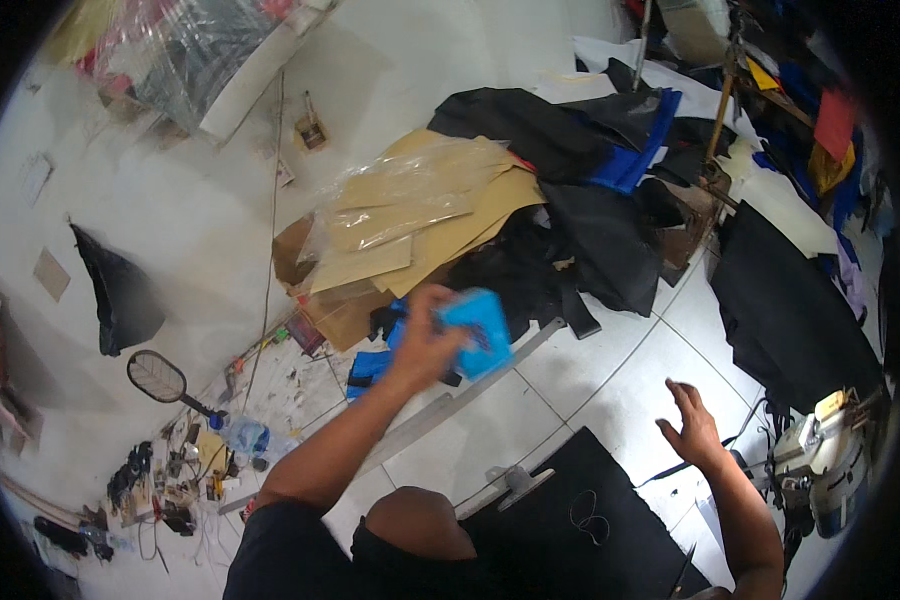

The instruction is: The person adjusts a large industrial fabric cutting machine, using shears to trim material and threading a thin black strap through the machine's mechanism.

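My left hand [425,345] is closed round a flat, bright blue packet [480,332], smeared by motion, and holds it over the floor by the dark cloth pile. Out to the right, my right hand [694,430] hangs above the white tiles with fingers apart and nothing in it. A black sheet of material [590,520] lies in front of me, with a thin loop of cord [590,517] on it. At its upper left edge is a small grey tool [518,485]. A long metal straightedge [500,372] crosses the floor below the packet.
Tan sheets under clear plastic [390,215] and black fabric [600,245] are heaped ahead. A racket-shaped swatter [157,376], a water bottle [245,433] and small clutter lie left. A machine [835,470] stands at right, below a large black piece [790,310].
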The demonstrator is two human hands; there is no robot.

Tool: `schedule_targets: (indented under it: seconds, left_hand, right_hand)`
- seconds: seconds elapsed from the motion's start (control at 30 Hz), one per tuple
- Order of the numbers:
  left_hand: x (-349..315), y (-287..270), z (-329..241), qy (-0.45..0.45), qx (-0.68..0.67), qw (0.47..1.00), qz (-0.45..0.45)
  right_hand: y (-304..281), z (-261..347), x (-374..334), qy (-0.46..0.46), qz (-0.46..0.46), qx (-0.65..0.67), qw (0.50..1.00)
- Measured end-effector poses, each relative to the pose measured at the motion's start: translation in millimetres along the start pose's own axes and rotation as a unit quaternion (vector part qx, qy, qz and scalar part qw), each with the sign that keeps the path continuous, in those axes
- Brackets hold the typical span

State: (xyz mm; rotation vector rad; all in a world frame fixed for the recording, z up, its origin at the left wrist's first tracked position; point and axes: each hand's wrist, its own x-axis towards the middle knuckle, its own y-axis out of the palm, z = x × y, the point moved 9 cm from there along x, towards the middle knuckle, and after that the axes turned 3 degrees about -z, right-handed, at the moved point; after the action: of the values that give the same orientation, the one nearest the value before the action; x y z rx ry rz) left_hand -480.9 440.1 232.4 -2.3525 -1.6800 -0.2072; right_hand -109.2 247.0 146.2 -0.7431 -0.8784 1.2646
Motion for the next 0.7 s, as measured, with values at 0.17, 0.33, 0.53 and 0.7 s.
schedule_targets:
  seconds: [0.17,0.33,0.53,0.7]
  left_hand:
    - [-1.4,-158.0,-102.4,0.208,0.181,0.909,-0.313]
    - [47.8,-243.4,-110.3,0.231,0.381,0.806,-0.390]
    - [110.8,-347.3,-23.6,0.118,0.556,0.705,-0.424]
    - [133.0,-384.8,93.0,-0.086,0.514,0.763,-0.382]
  right_hand:
    - [26.9,-13.1,-19.4,0.000,0.104,-0.054,0.993]
    - [30.8,-7.5,-20.8,0.016,0.107,-0.064,0.992]
    - [43.7,3.0,-23.2,0.014,0.116,-0.072,0.991]
    - [24.1,-48.8,-50.1,-0.028,0.072,-0.101,0.992]
